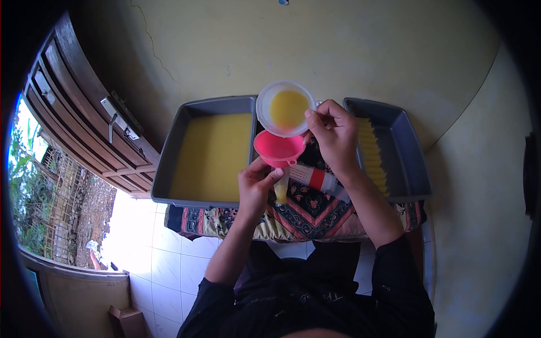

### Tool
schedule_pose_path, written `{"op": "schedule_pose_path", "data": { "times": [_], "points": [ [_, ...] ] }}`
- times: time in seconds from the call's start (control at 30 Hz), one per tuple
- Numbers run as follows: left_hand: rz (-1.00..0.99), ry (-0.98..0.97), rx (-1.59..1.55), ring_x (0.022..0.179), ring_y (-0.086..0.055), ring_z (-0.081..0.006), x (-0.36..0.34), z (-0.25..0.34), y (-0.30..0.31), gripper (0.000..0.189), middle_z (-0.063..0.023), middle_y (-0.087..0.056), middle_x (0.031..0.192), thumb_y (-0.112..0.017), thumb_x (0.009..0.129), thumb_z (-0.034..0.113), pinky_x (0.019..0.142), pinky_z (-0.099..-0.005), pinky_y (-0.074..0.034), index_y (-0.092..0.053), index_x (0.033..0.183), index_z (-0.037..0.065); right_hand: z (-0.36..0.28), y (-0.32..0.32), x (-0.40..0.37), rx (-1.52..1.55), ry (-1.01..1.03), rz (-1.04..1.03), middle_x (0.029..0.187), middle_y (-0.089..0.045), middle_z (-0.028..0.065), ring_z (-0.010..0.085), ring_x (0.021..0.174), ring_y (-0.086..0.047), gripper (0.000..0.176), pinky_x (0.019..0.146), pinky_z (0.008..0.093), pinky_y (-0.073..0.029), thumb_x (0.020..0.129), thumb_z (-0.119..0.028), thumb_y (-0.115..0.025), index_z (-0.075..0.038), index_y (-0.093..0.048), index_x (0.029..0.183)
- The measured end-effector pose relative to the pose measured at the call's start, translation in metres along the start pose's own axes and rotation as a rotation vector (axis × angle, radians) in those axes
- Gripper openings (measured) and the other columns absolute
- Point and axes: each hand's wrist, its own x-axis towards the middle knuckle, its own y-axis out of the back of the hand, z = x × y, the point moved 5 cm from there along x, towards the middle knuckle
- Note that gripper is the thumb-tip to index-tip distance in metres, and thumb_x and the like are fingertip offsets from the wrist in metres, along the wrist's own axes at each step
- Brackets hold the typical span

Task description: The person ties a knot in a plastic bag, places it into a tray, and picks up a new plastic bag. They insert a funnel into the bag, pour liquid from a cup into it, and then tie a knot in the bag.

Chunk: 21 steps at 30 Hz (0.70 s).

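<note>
My left hand is closed around a pink funnel, thumb and fingers gripping it low at the near side. Below the funnel shows a narrow clear container with yellow in it, partly covered by my hand. With thumb and fingers my right hand grips the rim of a translucent white plastic cup. Yellow liquid lies inside the cup, which is tilted close over the funnel's mouth. Behind my hands a clear cylinder with a red band lies on the patterned cloth.
A grey tray at the left holds a broad layer of yellow liquid. Another grey tray at the right has a row of yellow pieces along its left side. A wall stands behind the table; a wooden door is open at the left.
</note>
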Motion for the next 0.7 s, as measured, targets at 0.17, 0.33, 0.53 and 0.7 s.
{"op": "schedule_pose_path", "data": {
  "times": [0.17,0.33,0.53,0.7],
  "points": [
    [-0.006,0.003,0.015,0.098,-0.060,-0.0135,0.002,-0.003,-0.004,0.025,-0.0083,-0.066,0.105,-0.069,0.083,0.002,0.090,-0.0288,-0.045,-0.063,0.107,-0.006,-0.004,0.006,-0.002,-0.049,0.068,0.006,0.067,-0.056,0.0017,0.0053,0.057,-0.059,0.020,0.050,0.0198,-0.048,0.090,0.001,-0.060,0.001,-0.048,0.074],
    [-0.007,-0.013,0.019,0.093,-0.061,-0.0128,0.005,-0.007,-0.005,0.025,-0.0078,-0.067,0.101,-0.069,0.083,0.003,0.085,-0.0270,-0.047,-0.064,0.107,-0.004,-0.005,0.009,-0.002,-0.063,0.084,0.010,0.067,-0.056,0.0019,0.0054,0.057,-0.059,0.020,0.050,0.0198,-0.048,0.090,0.000,-0.060,0.001,-0.048,0.074],
    [-0.014,0.010,0.030,0.085,-0.063,-0.0109,0.006,-0.009,-0.008,0.026,-0.0064,-0.068,0.097,-0.069,0.084,0.007,0.069,-0.0231,-0.050,-0.064,0.108,-0.002,-0.002,0.016,0.001,-0.038,-0.019,0.089,0.063,-0.059,0.0051,0.0083,0.053,-0.060,0.021,0.048,0.0201,-0.048,0.092,-0.007,-0.059,0.001,-0.051,0.074],
    [-0.014,0.085,0.019,0.083,-0.064,-0.0118,0.009,-0.012,-0.005,0.026,-0.0070,-0.068,0.097,-0.068,0.086,0.010,0.061,-0.0217,-0.052,-0.064,0.109,-0.001,0.009,0.025,0.003,0.004,-0.116,0.133,0.063,-0.062,0.0080,0.0110,0.053,-0.062,0.022,0.047,0.0211,-0.049,0.093,-0.010,-0.059,0.001,-0.053,0.075]
  ]
}}
